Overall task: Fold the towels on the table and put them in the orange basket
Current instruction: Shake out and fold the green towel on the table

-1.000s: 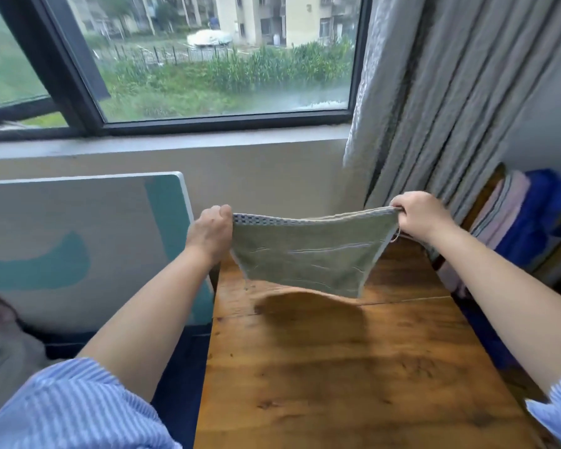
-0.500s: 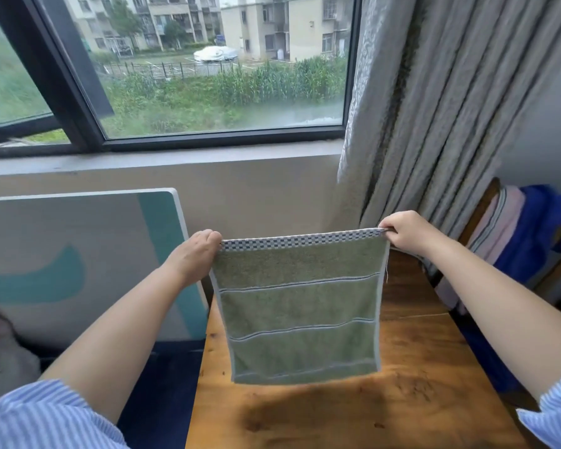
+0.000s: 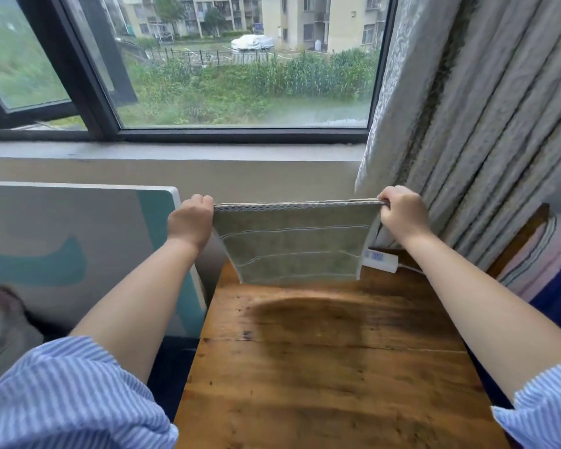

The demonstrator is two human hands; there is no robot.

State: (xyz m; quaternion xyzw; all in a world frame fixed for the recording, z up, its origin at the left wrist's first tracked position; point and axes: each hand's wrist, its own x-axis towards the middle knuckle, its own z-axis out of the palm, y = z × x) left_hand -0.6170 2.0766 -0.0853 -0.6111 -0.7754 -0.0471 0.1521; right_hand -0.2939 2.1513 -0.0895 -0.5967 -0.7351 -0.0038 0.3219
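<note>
A green towel (image 3: 295, 244) with thin pale stripes and a checkered top hem hangs in the air over the far end of the wooden table (image 3: 331, 367). My left hand (image 3: 188, 222) grips its top left corner. The top right corner is pinched in my right hand (image 3: 402, 212). The top edge is stretched flat between both hands, and the lower edge swings away from me, above the tabletop. No orange basket is in view.
A white power strip (image 3: 379, 259) lies at the table's far right corner. A white and teal board (image 3: 78, 247) leans on the wall to the left. Grey curtains (image 3: 467, 124) hang at right, beside a chair with striped and blue cloth (image 3: 544, 264).
The towel swung down toward me half a second ago and has now swung away again, its lower edge lifted toward the wall. Both hands keep their hold on the top corners.
</note>
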